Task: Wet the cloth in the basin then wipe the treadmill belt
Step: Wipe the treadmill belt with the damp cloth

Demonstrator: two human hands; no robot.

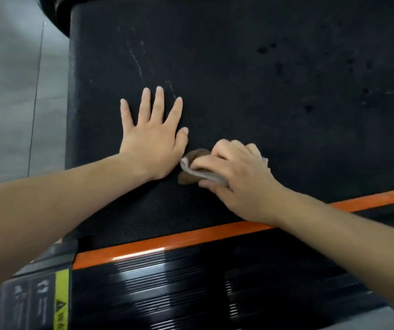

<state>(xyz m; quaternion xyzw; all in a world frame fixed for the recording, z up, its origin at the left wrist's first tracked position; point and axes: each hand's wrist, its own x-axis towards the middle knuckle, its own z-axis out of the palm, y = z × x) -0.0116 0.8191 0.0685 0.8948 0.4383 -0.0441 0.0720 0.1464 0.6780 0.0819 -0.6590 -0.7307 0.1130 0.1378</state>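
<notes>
The black treadmill belt fills most of the view, with pale scuff streaks at its upper left and dark damp spots at the upper right. My right hand presses a small folded grey and brown cloth onto the belt near its front edge. Most of the cloth is hidden under the fingers. My left hand lies flat on the belt just left of the cloth, fingers spread, holding nothing. No basin is in view.
An orange trim strip runs along the belt's near side, with a ribbed black side rail below it. A yellow warning label sits at the lower left. Grey tiled floor lies left of the treadmill.
</notes>
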